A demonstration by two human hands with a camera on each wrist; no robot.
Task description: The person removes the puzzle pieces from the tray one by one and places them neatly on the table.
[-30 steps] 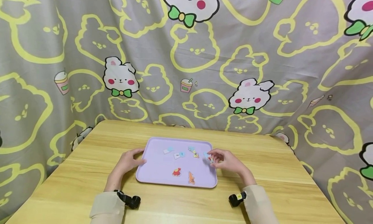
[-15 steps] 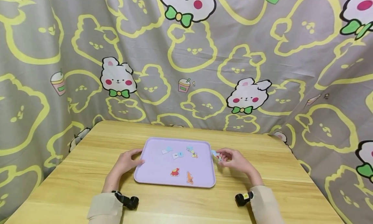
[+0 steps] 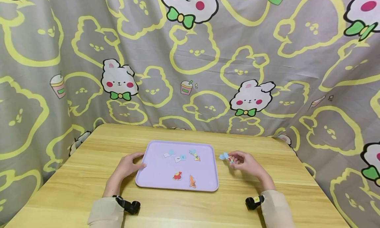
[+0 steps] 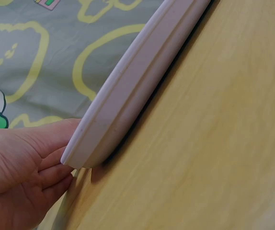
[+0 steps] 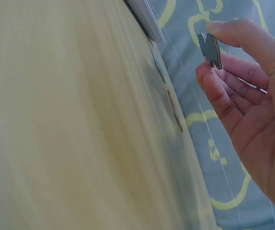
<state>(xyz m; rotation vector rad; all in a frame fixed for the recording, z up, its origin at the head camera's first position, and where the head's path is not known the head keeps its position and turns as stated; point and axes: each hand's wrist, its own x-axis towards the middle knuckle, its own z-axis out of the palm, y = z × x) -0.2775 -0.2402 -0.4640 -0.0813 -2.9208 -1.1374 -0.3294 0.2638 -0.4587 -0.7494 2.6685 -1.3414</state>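
My left hand (image 3: 128, 166) grips the left edge of a lilac tray (image 3: 157, 175), thumb over the rim. The left wrist view shows the tray's outer wall (image 4: 113, 100) against that hand. Off the tray's right side, my right hand (image 3: 246, 163) pinches a small puzzle piece (image 5: 210, 48) between thumb and fingertips, its grey notched side showing in the right wrist view. Two thin flat pieces, one nearer the tray (image 5: 157, 64) and one farther (image 5: 175, 111), lie on the table below it. Light blue and red colours show by the fingertips; which piece bears them is hard to tell.
On the tray lie several cut-out pieces: a red one (image 3: 177, 176), an orange one (image 3: 192, 181), a yellow one (image 3: 196, 157) and blue-and-white ones (image 3: 180, 158). The wooden table (image 3: 267, 162) meets a patterned curtain (image 3: 207, 66) at the back.
The right hand has moved right, from over the tray's right rim to the table beside it, with a puzzle piece. The left hand keeps its grip on the tray.
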